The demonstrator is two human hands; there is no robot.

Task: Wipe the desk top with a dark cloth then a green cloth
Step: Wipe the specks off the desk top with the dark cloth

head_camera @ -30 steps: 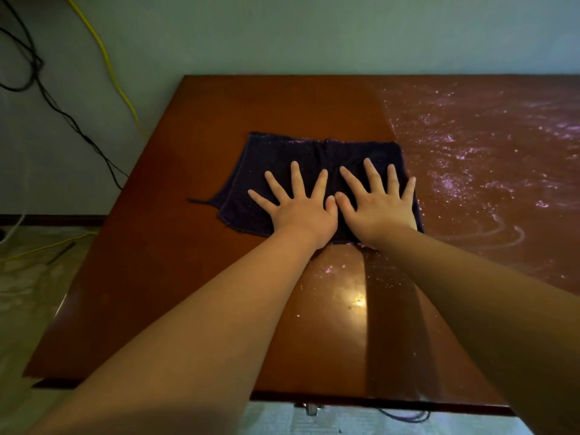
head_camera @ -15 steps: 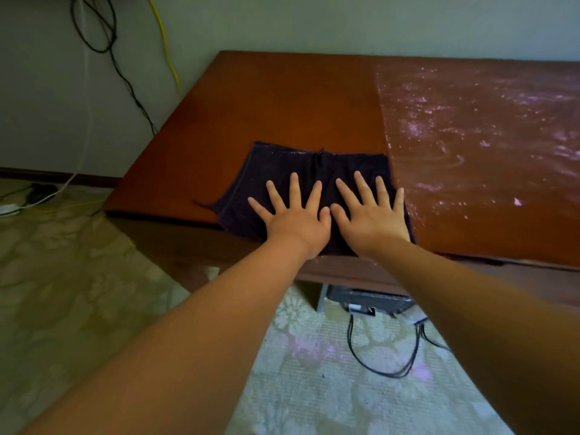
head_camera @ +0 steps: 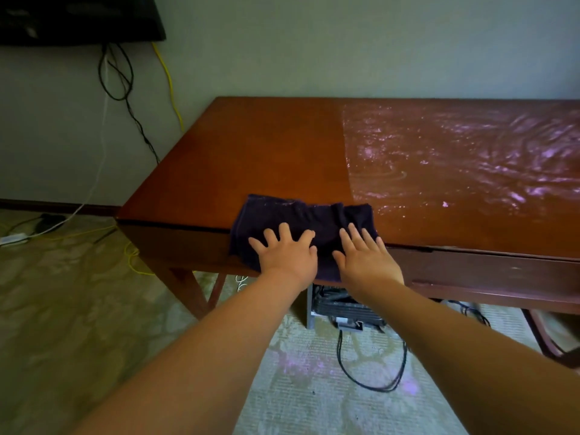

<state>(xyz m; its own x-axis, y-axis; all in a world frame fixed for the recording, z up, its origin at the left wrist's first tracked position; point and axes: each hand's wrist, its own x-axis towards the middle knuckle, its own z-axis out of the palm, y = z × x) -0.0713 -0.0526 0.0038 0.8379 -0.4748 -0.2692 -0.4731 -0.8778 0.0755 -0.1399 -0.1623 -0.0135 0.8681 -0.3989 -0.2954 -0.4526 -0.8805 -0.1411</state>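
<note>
Both hands, left and right, lay spread flat on the dark cloth (draped over the table's near edge).

Desk top: reddish-brown wood, smooth; left part clean with soft sheen, right part filmed with pale streaky, speckled residue. Desk front panel: darker wood, duller, scuffed. Dark cloth: soft terry-like fabric, matt, light specks along far edge. Carpet: pale, patterned, low pile, matt. Wall: plain matt finish.
</note>
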